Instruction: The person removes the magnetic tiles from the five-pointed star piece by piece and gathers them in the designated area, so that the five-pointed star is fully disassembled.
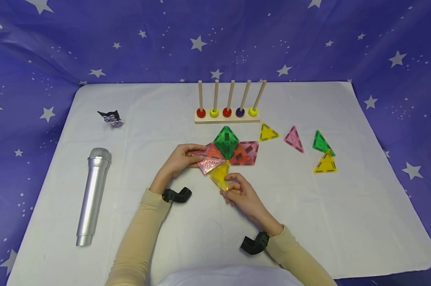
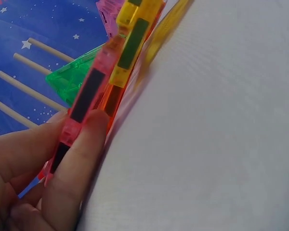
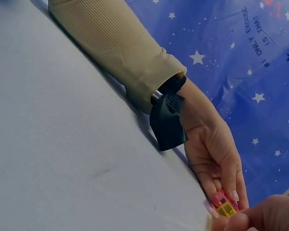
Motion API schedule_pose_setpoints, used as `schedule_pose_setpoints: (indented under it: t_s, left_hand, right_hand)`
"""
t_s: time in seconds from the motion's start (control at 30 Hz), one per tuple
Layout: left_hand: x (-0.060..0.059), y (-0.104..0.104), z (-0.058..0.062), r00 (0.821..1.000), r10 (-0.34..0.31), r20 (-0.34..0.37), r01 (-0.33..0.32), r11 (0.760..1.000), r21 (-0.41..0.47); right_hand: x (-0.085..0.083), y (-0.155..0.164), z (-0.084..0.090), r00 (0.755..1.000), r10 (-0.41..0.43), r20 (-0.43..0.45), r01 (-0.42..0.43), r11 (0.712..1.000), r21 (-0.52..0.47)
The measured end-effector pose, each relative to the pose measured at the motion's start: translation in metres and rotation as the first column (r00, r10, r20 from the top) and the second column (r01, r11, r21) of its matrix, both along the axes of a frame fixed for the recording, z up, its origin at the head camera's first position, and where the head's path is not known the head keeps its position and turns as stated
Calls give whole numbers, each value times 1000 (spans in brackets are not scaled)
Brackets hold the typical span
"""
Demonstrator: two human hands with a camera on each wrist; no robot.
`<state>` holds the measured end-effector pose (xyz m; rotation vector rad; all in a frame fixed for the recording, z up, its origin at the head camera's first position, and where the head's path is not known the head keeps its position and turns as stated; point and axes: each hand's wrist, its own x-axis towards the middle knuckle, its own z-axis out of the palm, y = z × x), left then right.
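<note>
In the head view my left hand (image 1: pixel 179 159) pinches a pink triangular tile (image 1: pixel 209 165) between thumb and fingers. The left wrist view gives the pink tile (image 2: pixel 86 94) edge-on, with the thumb on one side. A yellow triangular tile (image 1: pixel 219 176) adjoins it, its lower right corner pinched by my right hand (image 1: pixel 244 197). Behind these, a green piece (image 1: pixel 226 142) of see-through tiles stands over red and pink tiles (image 1: pixel 249 153) that spread to both sides. In the right wrist view both hands meet at the yellow tile (image 3: pixel 227 210).
A wooden peg stand (image 1: pixel 227 120) with coloured beads stands behind the tiles. To the right lie loose triangles: yellow (image 1: pixel 268 132), pink (image 1: pixel 294 140), green (image 1: pixel 320 142) and another yellow tile (image 1: pixel 325 163). A silver microphone (image 1: pixel 93 198) and a small dark figure (image 1: pixel 112 118) lie left.
</note>
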<state>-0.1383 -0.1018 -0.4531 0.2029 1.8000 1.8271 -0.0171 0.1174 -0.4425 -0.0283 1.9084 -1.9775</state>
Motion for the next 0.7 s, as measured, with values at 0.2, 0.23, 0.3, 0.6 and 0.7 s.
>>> schedule_pose_setpoints:
  t_s: [0.2,0.23,0.3,0.6,0.7]
  left_hand:
    - [0,0,1,1000,11,-19,-11,1000,0]
    - [0,0,1,1000,8,-27,-8,1000,0]
    - [0,0,0,999,5,-48,-5,1000,-8]
    - [0,-2,1,993,-34,-114,27,997,-65]
    - [0,-2,2,996,-26,-89,22,998,-51]
  right_hand:
    - [3,0,-2,998,14,-60,-15,1000,-14]
    - [3,0,-3,998,16,-69,-17,1000,-18]
    - [3,-1,-3,996,23,-85,-25,1000,-18]
    - [-2,-3,9,988,39,-147,-29,997,66]
    - [-2,4,12,986,46,-157,-32,995,95]
